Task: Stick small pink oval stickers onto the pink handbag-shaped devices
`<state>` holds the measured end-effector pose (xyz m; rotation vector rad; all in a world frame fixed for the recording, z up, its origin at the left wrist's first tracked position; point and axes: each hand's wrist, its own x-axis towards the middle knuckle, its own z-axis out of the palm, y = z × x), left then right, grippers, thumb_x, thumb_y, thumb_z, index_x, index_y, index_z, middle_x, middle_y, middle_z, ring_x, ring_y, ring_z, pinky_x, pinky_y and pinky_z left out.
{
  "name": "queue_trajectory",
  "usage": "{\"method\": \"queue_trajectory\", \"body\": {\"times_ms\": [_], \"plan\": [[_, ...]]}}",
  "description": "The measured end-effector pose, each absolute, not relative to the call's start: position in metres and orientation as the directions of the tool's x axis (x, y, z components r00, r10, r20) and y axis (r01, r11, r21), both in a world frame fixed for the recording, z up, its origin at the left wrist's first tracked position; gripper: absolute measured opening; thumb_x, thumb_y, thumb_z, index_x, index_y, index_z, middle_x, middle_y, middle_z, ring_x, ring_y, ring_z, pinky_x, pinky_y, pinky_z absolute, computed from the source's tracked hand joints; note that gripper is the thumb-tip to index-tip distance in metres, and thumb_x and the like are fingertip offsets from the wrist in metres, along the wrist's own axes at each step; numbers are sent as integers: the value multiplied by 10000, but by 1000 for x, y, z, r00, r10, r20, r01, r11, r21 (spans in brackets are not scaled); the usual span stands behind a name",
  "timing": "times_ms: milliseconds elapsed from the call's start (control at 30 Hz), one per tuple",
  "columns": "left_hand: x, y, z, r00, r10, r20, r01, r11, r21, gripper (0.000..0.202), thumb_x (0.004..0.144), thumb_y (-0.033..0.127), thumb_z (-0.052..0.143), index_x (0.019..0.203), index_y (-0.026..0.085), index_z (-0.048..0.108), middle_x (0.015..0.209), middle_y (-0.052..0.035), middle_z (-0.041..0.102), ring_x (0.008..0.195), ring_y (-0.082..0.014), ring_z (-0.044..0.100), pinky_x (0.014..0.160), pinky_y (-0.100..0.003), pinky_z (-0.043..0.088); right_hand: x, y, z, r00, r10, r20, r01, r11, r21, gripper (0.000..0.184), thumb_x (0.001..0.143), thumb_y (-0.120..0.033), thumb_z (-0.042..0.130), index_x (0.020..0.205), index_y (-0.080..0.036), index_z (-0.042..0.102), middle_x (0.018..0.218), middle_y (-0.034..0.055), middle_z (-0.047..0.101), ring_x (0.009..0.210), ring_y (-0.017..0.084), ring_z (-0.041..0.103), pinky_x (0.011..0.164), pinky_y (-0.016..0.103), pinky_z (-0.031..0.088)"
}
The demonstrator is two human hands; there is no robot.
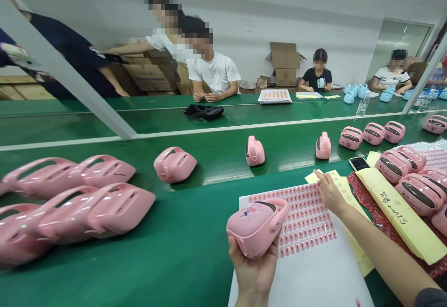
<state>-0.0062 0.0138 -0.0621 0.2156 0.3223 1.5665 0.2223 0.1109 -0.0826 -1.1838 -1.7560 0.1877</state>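
My left hand [253, 269] grips a pink plastic toy case [256, 225] with a handle and a small printed figure on its side, held above a white sticker sheet [307, 260]. Rows of small pink stickers [307, 214] cover the sheet's upper part. My right hand [328, 190] reaches over the sheet's top right corner, fingers bent and pinched at the stickers' edge. What sits between those fingertips is too small to make out.
Several pink cases [80, 204] lie at the left on the green table [167, 260]; more stand on the belt [254, 151] and pile at the right [412, 176]. Yellow paper strips [401, 209] and a phone [359, 163] lie nearby. Other people sit across the belt.
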Motion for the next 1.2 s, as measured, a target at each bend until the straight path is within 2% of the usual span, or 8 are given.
{"method": "queue_trajectory", "body": {"times_ms": [167, 300, 400, 500, 567, 767, 1033, 1200], "plan": [[-8, 11, -65, -211, 971, -108, -686, -69, 724, 661, 571, 476, 760, 1179, 342, 538, 963, -12, 712, 912, -272, 651, 729, -385, 558, 209, 95, -66, 168, 788, 592, 483, 457, -746, 403, 807, -154, 463, 1197, -247, 437, 902, 34, 484, 739, 160, 567, 761, 389, 517], [-11, 4, -60, -248, 946, 210, -180, -258, 949, 965, 389, 353, 856, 1257, 339, 435, 1189, -55, 582, 1093, -339, 545, 847, -461, 493, 183, 75, -30, 163, 923, 350, 34, 349, -937, 433, 758, -217, 571, 1158, -267, 413, 869, -8, 475, 680, 126, 579, 731, 354, 513], [-18, 3, -53, 9, 888, 460, 153, -455, 877, 967, 431, 286, 845, 1283, 352, 395, 1275, -85, 511, 1149, -355, 504, 918, -509, 432, 166, 55, 2, -91, 964, 251, -190, 231, -954, 516, 703, -226, 641, 1155, -283, 397, 863, -29, 477, 627, 98, 578, 681, 314, 508], [-24, 5, -45, 283, 802, 527, 241, -591, 770, 958, 523, 231, 803, 1333, 373, 310, 1284, -106, 508, 1105, -353, 545, 865, -518, 466, 159, 38, 24, -276, 937, 214, -199, 163, -966, 550, 679, -196, 663, 1164, -279, 417, 878, -28, 480, 639, 84, 571, 687, 295, 486], [-25, 6, -40, 339, 768, 544, 260, -632, 730, 964, 544, 230, 793, 1348, 373, 280, 1284, -117, 506, 1111, -358, 538, 850, -521, 472, 158, 33, 29, -321, 929, 187, -163, 140, -977, 559, 674, -174, 659, 1171, -273, 424, 882, -28, 474, 645, 78, 566, 695, 292, 472], [-21, 10, -37, 317, 721, 617, 219, -688, 692, 985, 495, 216, 818, 1347, 358, 345, 1244, -127, 555, 1088, -375, 552, 848, -527, 470, 158, 23, 26, -343, 922, 180, -143, 138, -980, 561, 700, -147, 598, 1204, -287, 398, 877, -37, 455, 611, 77, 576, 660, 298, 479], [-19, 11, -40, 233, 737, 634, 143, -671, 727, 998, 384, 129, 838, 1281, 364, 472, 1218, -118, 598, 1070, -396, 558, 875, -554, 441, 153, 13, 16, -175, 910, 377, -83, 368, -926, 436, 744, -163, 572, 1143, -285, 445, 806, -24, 506, 642, 117, 571, 620, 283, 502], [-19, 8, -40, 220, 755, 617, 148, -651, 744, 1007, 361, 112, 840, 1268, 369, 484, 1195, -120, 608, 1034, -393, 572, 836, -569, 454, 147, 7, 10, -119, 904, 410, -69, 405, -912, 382, 778, -152, 538, 1119, -289, 433, 745, -39, 500, 599, 117, 561, 601, 275, 502]]}}
